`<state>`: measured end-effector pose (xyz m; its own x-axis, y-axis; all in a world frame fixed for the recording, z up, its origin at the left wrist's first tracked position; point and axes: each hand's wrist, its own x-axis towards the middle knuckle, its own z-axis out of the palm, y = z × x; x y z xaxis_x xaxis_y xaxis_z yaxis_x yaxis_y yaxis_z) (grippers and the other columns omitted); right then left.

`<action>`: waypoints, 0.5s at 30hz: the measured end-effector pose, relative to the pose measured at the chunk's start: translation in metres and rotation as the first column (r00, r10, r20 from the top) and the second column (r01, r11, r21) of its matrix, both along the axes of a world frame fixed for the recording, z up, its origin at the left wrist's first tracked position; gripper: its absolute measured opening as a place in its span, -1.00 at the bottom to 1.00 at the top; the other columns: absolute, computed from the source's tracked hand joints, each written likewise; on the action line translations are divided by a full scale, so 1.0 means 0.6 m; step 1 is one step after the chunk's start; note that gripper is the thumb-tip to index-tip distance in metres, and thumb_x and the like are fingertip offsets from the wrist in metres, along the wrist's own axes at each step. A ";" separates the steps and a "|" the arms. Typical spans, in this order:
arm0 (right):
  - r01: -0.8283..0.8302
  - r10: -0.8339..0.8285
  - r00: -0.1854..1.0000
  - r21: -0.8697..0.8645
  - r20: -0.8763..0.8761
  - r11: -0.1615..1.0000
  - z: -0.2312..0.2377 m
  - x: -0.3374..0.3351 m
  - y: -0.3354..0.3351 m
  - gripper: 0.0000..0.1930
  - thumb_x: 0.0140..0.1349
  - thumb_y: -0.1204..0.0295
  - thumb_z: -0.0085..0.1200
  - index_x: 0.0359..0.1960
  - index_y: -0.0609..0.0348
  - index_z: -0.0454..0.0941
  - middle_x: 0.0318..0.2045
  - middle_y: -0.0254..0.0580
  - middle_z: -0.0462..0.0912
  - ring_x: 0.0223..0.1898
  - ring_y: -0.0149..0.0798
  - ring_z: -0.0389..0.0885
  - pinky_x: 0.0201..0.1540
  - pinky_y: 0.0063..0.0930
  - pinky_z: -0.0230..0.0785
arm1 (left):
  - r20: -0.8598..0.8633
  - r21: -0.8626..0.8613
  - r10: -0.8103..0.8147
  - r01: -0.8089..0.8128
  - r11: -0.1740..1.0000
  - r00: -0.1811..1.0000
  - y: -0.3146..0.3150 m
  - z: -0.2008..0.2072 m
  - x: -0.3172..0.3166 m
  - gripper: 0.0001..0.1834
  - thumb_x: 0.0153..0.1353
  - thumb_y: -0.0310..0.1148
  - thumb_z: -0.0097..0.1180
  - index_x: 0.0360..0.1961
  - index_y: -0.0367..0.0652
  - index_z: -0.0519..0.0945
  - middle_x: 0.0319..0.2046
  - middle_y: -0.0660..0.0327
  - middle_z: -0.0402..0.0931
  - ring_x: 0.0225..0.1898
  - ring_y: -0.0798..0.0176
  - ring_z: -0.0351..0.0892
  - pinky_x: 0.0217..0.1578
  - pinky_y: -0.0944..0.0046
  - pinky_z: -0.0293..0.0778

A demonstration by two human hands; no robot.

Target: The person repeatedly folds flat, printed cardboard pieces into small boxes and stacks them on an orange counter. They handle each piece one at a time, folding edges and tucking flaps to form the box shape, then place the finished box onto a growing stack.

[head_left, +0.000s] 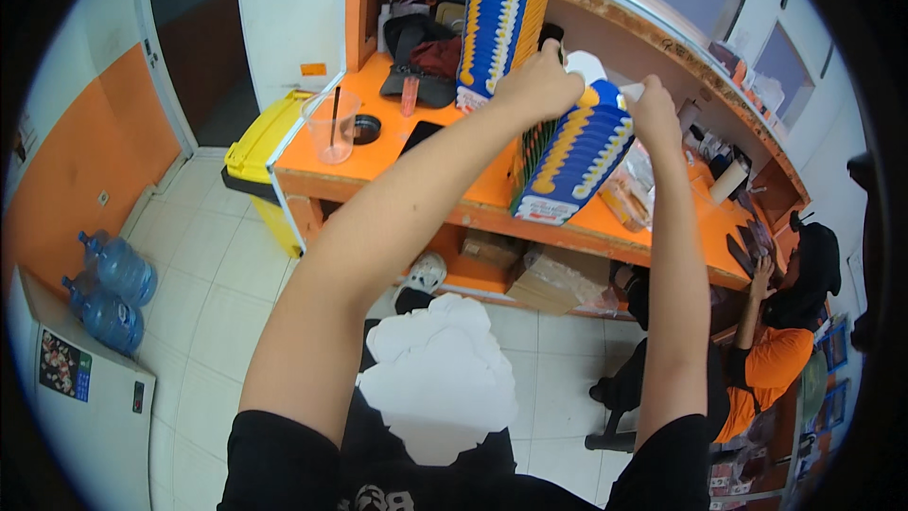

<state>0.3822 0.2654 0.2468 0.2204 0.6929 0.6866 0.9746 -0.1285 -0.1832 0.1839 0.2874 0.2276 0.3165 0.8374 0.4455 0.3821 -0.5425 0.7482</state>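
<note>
glossy card stack (577, 153); smooth plastic cup (323, 135)

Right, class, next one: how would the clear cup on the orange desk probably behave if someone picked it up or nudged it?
The clear cup is probably light, since it looks mostly empty. Its see-through wall looks like thin plastic, so it may flex when squeezed. It could tip if nudged near the top, being wider there than at its base.

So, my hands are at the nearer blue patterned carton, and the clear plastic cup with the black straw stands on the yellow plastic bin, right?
Not quite: the head view shows the cup on the orange counter, not the bin. Your left hand and right hand are indeed at the nearer carton.
</note>
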 end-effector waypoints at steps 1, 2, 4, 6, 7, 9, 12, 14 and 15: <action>-0.072 0.074 0.995 0.033 -0.062 0.997 0.007 -0.003 -0.002 -0.55 0.16 0.16 0.12 -0.05 0.26 0.48 -0.13 0.03 0.59 -0.04 0.00 0.60 -0.08 -0.13 0.46 | 0.128 0.000 -0.046 0.046 0.999 0.991 0.002 -0.004 -0.008 -0.19 0.22 0.09 -0.13 0.31 -0.32 0.14 0.18 -0.21 0.32 0.24 -0.12 0.33 0.20 0.09 0.23; -0.179 0.214 0.940 0.153 -0.265 0.972 0.007 -0.006 -0.011 -0.56 0.18 0.15 0.12 -0.05 0.25 0.48 -0.12 -0.02 0.58 -0.06 -0.08 0.60 -0.09 -0.21 0.47 | 0.256 0.012 -0.091 0.091 0.996 0.963 0.007 -0.006 -0.013 -0.15 0.22 0.17 -0.12 0.30 -0.33 0.14 0.17 -0.20 0.32 0.23 -0.11 0.33 0.20 0.11 0.22; -0.216 0.425 0.638 0.380 -0.643 0.899 0.015 -0.002 -0.044 -0.57 0.22 0.14 0.11 -0.04 0.22 0.48 -0.11 -0.12 0.55 -0.09 -0.24 0.60 -0.13 -0.37 0.47 | 0.603 0.078 -0.166 0.150 0.986 0.780 0.030 -0.016 -0.050 -0.22 0.29 0.15 -0.11 0.23 -0.37 0.21 0.11 -0.12 0.33 0.19 0.02 0.31 0.20 0.23 0.16; -0.167 0.616 0.531 0.641 -0.582 0.750 0.002 -0.002 -0.091 -0.58 0.32 0.14 0.00 0.07 0.15 0.46 0.01 -0.20 0.50 0.00 -0.29 0.55 -0.03 -0.37 0.36 | 0.691 0.084 -0.097 0.054 0.995 0.716 0.044 -0.061 -0.109 -0.52 0.36 -0.06 -0.13 0.05 -0.28 0.36 -0.07 0.04 0.47 -0.03 0.17 0.45 0.04 0.22 0.30; -0.191 0.666 0.510 0.684 -0.544 0.704 -0.016 -0.004 -0.123 -0.61 0.35 0.17 -0.02 0.05 0.17 0.45 -0.01 -0.21 0.49 -0.03 -0.30 0.55 -0.04 -0.39 0.36 | 0.479 0.175 -0.031 -0.061 0.983 0.877 0.044 -0.096 -0.144 -0.62 0.33 -0.14 -0.08 -0.01 -0.23 0.37 -0.18 0.08 0.52 -0.10 0.10 0.48 -0.01 0.19 0.34; -0.205 0.725 0.457 0.732 -0.515 0.649 -0.067 -0.015 -0.185 -0.67 0.38 0.20 -0.05 -0.03 0.22 0.45 -0.09 -0.22 0.51 -0.13 -0.37 0.54 -0.15 -0.46 0.38 | 0.058 0.172 0.071 -0.081 0.982 0.996 0.041 -0.174 -0.201 -0.74 0.29 -0.29 -0.10 -0.09 -0.23 0.38 -0.19 0.07 0.55 -0.08 -0.01 0.50 -0.04 0.16 0.37; -0.311 0.756 0.316 0.689 -0.574 0.654 -0.164 -0.051 -0.258 -0.72 0.40 0.21 -0.06 -0.13 0.19 0.47 -0.21 -0.25 0.54 -0.30 -0.44 0.51 -0.26 -0.53 0.37 | -0.145 0.065 0.019 -0.009 0.998 0.989 0.046 -0.254 -0.242 -0.71 0.22 -0.34 -0.15 -0.03 -0.14 0.34 -0.03 0.05 0.53 0.14 -0.07 0.38 0.21 -0.15 0.13; -0.373 0.626 0.304 0.515 -0.718 0.772 -0.235 -0.073 -0.296 -0.77 0.40 0.24 -0.06 -0.21 0.15 0.48 -0.34 -0.30 0.53 -0.39 -0.45 0.47 -0.29 -0.54 0.35 | -0.404 0.080 0.177 -0.159 0.984 0.897 0.047 -0.266 -0.244 -0.66 0.20 -0.34 -0.17 0.02 -0.10 0.30 0.06 0.06 0.49 0.25 -0.05 0.29 0.30 -0.34 -0.10; -0.424 0.584 0.317 0.440 -0.747 0.792 -0.275 -0.084 -0.310 -0.78 0.40 0.26 -0.06 -0.24 0.14 0.49 -0.38 -0.32 0.53 -0.41 -0.45 0.47 -0.30 -0.55 0.34 | -0.461 0.053 0.202 -0.200 0.978 0.864 0.045 -0.261 -0.238 -0.59 0.19 -0.29 -0.17 0.08 -0.08 0.25 0.15 0.09 0.41 0.34 -0.03 0.15 0.31 -0.48 -0.44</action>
